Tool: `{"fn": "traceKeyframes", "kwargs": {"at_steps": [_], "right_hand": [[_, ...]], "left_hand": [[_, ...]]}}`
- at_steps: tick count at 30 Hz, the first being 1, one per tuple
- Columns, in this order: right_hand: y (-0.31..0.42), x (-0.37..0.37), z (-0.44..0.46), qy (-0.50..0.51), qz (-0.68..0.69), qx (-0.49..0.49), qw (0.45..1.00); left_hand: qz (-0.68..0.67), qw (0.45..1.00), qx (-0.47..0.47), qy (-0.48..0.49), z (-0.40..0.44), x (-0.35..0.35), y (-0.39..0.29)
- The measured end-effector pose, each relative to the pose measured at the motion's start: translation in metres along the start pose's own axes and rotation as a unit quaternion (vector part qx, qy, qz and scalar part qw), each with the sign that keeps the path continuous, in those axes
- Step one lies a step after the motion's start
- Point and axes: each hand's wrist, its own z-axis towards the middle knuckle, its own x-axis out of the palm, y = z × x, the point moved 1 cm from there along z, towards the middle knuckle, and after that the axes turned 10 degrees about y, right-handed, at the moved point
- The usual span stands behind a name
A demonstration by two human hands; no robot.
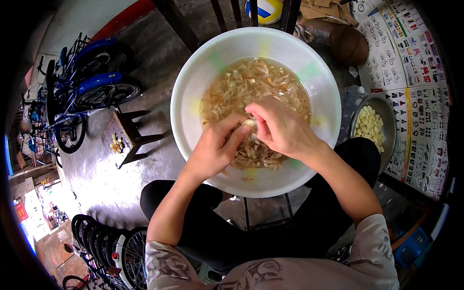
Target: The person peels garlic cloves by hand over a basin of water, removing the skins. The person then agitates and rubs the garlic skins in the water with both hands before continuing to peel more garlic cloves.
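Observation:
Over a large white plastic basin (186, 92) both of my hands meet, fingertips together. A pale garlic clove (250, 123) is pinched between the thumb and fingers of my left hand (216, 144). My right hand (282, 126) is closed against the same clove, its thumb and fingertips touching it; part of the clove is hidden behind the fingers. Below them, brownish water in the basin is covered with loose garlic skins (261, 79). To the right, a metal bowl (390, 128) holds many peeled garlic cloves (369, 124).
The basin sits between my knees. A small wooden stool (130, 133) with some garlic on it stands left. Blue bicycles (101, 87) are farther left, with tyres (96, 237) below. A volleyball (266, 10) lies beyond dark bars; a printed sheet (411, 96) is at right.

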Motion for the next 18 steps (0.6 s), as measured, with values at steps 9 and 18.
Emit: {"fn": "traceKeyframes", "kwargs": {"at_steps": [9, 18], "right_hand": [[0.000, 0.001, 0.000, -0.015, -0.088, -0.060, 0.994], [-0.012, 0.003, -0.002, -0.055, -0.135, -0.027, 0.989]], "left_hand": [[0.111, 0.993, 0.049, -0.004, 0.001, -0.005, -0.009], [0.143, 0.984, 0.106, -0.004, 0.000, -0.001, 0.003]]}}
